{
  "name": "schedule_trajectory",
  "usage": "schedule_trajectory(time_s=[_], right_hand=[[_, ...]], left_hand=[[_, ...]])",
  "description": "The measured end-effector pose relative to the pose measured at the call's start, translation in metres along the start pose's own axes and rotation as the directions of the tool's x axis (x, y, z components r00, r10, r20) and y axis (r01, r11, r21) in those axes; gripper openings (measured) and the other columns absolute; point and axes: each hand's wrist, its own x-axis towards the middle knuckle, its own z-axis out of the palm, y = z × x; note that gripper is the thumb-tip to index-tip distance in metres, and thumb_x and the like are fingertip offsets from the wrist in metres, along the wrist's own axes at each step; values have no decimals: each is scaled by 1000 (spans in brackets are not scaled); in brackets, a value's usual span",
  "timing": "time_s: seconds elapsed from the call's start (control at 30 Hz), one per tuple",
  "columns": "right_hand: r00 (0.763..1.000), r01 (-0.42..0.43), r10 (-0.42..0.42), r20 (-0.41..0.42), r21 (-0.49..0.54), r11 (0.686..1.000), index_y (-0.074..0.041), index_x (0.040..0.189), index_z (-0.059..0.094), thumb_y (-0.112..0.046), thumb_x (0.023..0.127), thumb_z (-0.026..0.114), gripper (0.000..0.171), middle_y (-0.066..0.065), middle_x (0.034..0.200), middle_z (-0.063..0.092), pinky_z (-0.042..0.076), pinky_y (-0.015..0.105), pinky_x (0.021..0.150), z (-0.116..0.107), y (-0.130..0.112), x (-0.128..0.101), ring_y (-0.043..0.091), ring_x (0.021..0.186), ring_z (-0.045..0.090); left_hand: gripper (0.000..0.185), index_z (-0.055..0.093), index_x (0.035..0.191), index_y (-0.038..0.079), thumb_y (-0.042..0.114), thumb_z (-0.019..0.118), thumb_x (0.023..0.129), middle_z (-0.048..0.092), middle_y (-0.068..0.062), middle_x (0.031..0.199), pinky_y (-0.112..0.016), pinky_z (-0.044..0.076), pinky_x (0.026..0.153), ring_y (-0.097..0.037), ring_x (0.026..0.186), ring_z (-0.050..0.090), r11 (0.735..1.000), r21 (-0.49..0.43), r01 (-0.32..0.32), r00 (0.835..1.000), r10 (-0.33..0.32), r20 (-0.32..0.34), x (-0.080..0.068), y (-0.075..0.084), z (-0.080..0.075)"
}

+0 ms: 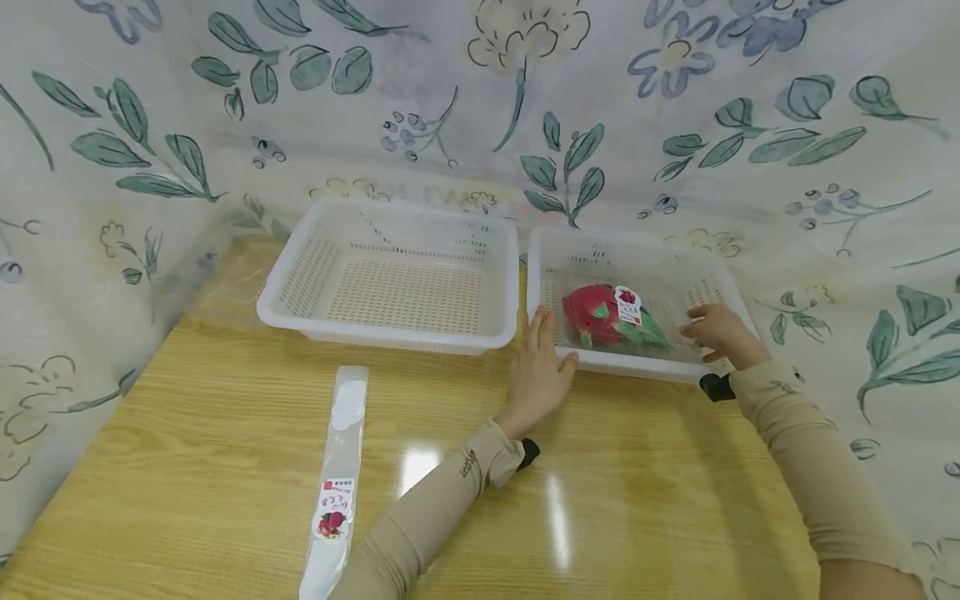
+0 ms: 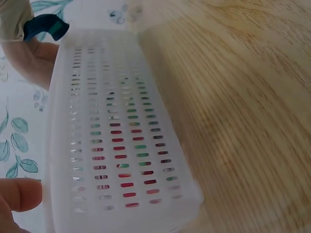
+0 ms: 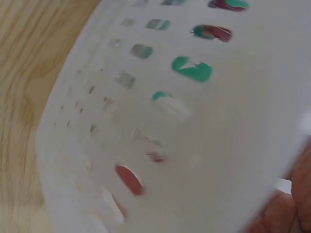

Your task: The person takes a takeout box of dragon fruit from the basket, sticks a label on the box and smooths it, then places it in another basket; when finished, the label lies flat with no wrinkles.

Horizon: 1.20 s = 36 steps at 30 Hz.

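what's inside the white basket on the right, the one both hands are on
Inside the right basket lies a red dragon fruit toy with green leaves and a paper tag, apparently in clear wrapping. Its underside and the basket floor beneath it are hidden.

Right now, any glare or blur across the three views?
Head view: sharp, two glare patches on the wooden table. Left wrist view: the right basket wall fairly sharp, table soft. Right wrist view: the basket wall blurred, too close to focus.

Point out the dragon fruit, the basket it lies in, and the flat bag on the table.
dragon fruit (image 1: 592, 310), head view, red skin at its left.
right basket (image 1: 542, 250), head view, rim's far left corner.
flat bag (image 1: 339, 467), head view, clear middle.
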Motion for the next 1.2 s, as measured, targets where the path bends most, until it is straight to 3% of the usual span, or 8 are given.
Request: schedule_trajectory(time_s=[0.3,0.43,0.67,0.77,0.9,1.03,1.1,1.2], right_hand=[[984,14,-81,-161,-378,926,14,138,39,-23,101,45,53,38,138,42,50,59,89,-1,-14,11,54,118,49],[981,-24,-62,-181,-437,899,11,134,42,-26,103,39,49,37,131,49,49,63,84,4,-17,13,53,112,54],[967,53,-175,-187,-523,851,7,133,48,-31,102,38,49,33,131,53,51,60,80,4,-45,9,51,111,56],[965,87,-204,-165,-532,842,5,135,48,-34,102,40,52,33,134,51,52,56,76,2,-62,1,51,113,54],[954,155,-267,-138,-535,830,5,137,47,-36,102,41,54,33,132,53,53,54,76,5,-70,-20,50,113,55],[914,231,-367,-175,-518,823,3,138,47,-40,103,40,56,31,134,52,47,61,91,14,-65,-56,50,119,52],[876,260,-421,-234,-505,823,1,140,46,-42,103,40,57,30,137,51,42,64,96,20,-59,-76,51,122,48],[806,296,-499,-318,-513,806,-2,143,43,-43,101,45,59,30,138,50,39,67,97,30,-50,-100,52,124,45]], left_hand=[[78,19,153,3,35,58,94,5,-8,165,-52,49,98,-31,148,24,995,99,-13,991,-1,136,19,0,-19],[79,18,154,5,40,56,95,1,-8,165,-31,56,64,-28,120,56,990,140,22,965,-57,255,27,4,-30],[76,20,153,-1,46,47,99,35,-16,155,-48,46,105,-34,137,43,982,186,38,902,-114,416,53,16,-68],[73,23,152,2,48,44,99,48,-15,147,-49,50,99,-33,128,54,979,202,29,896,-115,430,56,18,-82],[65,32,151,7,47,44,100,53,-12,143,-46,51,99,-28,125,57,982,182,-52,906,-30,421,45,15,-98],[58,37,149,11,41,47,100,51,-8,146,-42,46,106,-25,131,52,959,184,-216,922,138,363,20,5,-121],[55,42,146,10,37,51,100,54,-8,143,-41,44,108,-26,130,53,921,235,-312,926,240,292,7,-5,-136],[49,51,139,7,30,59,97,64,-11,129,-42,49,102,-27,118,62,833,353,-426,905,401,145,-10,-25,-159]])
